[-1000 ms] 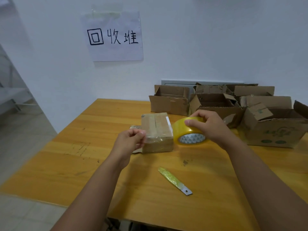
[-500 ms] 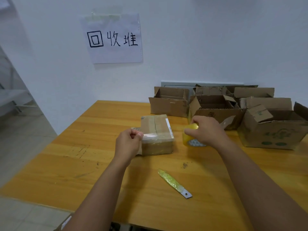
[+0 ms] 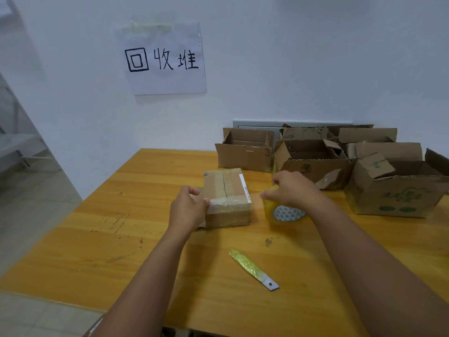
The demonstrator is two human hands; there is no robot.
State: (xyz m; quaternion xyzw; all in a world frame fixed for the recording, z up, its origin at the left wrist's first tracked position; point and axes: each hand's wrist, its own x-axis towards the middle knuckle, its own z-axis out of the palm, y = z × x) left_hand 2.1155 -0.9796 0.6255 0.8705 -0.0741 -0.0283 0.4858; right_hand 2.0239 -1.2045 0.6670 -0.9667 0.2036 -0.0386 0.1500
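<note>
Tape roll [image 3: 285,212] under right fingers [image 3: 267,195]; left fingers [image 3: 194,192] seemingly pinch box [image 3: 226,188] edge.

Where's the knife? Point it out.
The knife lies on the table, low and centre in the head view, nearer the person than the box and tape roll.

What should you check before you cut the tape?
1. Left hand grips the box at its left edge, where the tape starts: ok.
2. Tape runs across the box's near top edge to the roll: ok.
3. Tape stuck flat, no wrinkles: cannot tell, because it is clear.
4. Right hand grips the roll: ok.
5. Cutter lies close on the table: ok.
6. A free hand for the cutter: not ok, both are busy.
</note>
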